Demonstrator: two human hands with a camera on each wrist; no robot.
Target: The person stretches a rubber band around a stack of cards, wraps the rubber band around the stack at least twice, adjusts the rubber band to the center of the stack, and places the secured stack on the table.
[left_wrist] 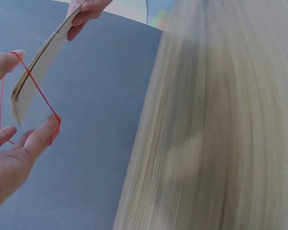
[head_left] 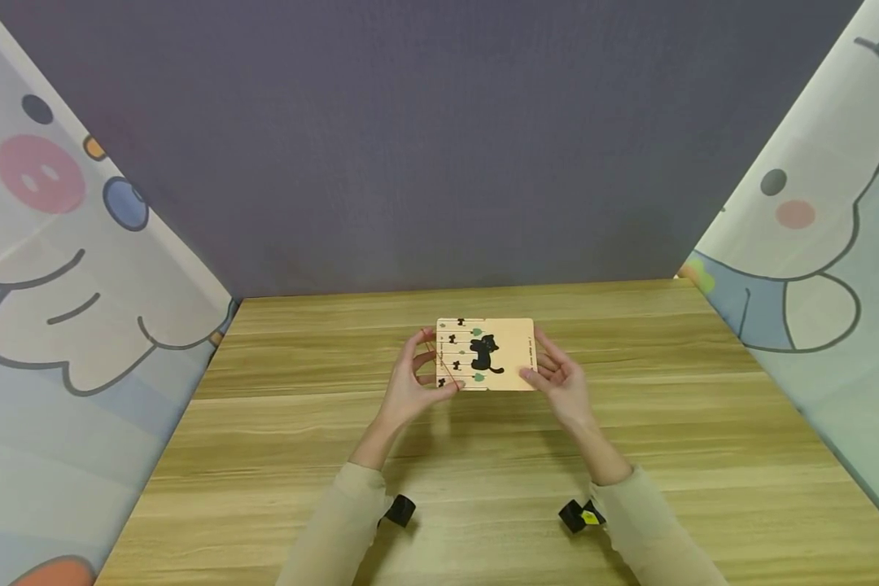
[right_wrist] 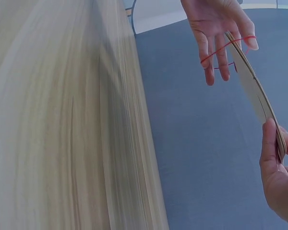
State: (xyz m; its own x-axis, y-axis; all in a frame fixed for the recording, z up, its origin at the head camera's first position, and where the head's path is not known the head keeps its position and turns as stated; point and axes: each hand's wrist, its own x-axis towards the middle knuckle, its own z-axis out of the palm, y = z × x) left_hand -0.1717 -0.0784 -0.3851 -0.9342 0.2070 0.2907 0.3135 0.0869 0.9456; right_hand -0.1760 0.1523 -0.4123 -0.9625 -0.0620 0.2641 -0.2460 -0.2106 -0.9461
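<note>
A thin cream notebook (head_left: 509,346) printed with a black cat is held up above the table, its layered edge visible in both wrist views. My right hand (head_left: 567,395) pinches its right end, thumb in front and fingers behind. At the other end, my left hand (head_left: 408,395) has its thumb and fingers spread wide. A red rubber band (left_wrist: 37,87) is stretched between them and loops around the notebook's left end. In the head view, one strand slants across the printed cover.
Below the hands lies a wood-grain table (head_left: 264,456). A dark grey panel (head_left: 439,146) stands along its far edge, with cartoon-printed walls (head_left: 66,342) on both sides. Small black devices (head_left: 400,511) are worn near both sleeves.
</note>
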